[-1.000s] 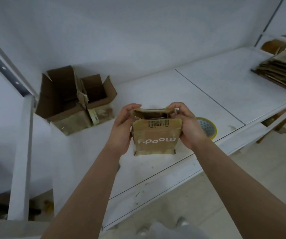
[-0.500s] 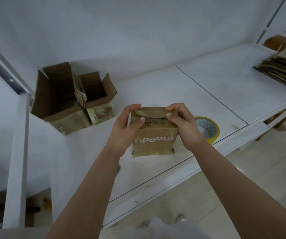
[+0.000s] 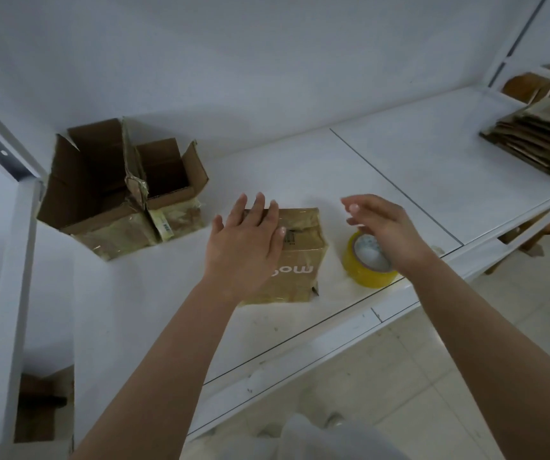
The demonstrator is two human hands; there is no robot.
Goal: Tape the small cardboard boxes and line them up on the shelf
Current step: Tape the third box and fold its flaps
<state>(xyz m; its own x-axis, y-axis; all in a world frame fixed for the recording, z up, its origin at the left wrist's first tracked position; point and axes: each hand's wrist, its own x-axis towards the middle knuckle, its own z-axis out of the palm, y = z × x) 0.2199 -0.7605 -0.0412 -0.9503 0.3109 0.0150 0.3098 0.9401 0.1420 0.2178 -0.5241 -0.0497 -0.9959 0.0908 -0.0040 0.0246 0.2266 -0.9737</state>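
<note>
While your left hand (image 3: 243, 242) lies flat on the box (image 3: 295, 257), fingers straight and spread over its folded top flaps, your right hand (image 3: 384, 232) hangs over the tape (image 3: 368, 260), fingers loose and gripping nothing.

Box: small, brown, flaps down, white lettering on the near face, partly covered by your left hand. It stands on the shelf (image 3: 300, 167), close to the front edge, between the open boxes (image 3: 117, 190) and the tape.

Tape: yellow roll, lying flat on the shelf just right of the box, apart from it. Your right hand hides part of its rim; whether the hand touches it cannot be told.

Open boxes: two, side by side and touching, at the shelf's left end against the wall, flaps up, the left one larger.

Flat cardboard (image 3: 538, 144): a stack at the shelf's far right end, well apart from the rest.

Shelf: white, a seam running across it right of the tape.
</note>
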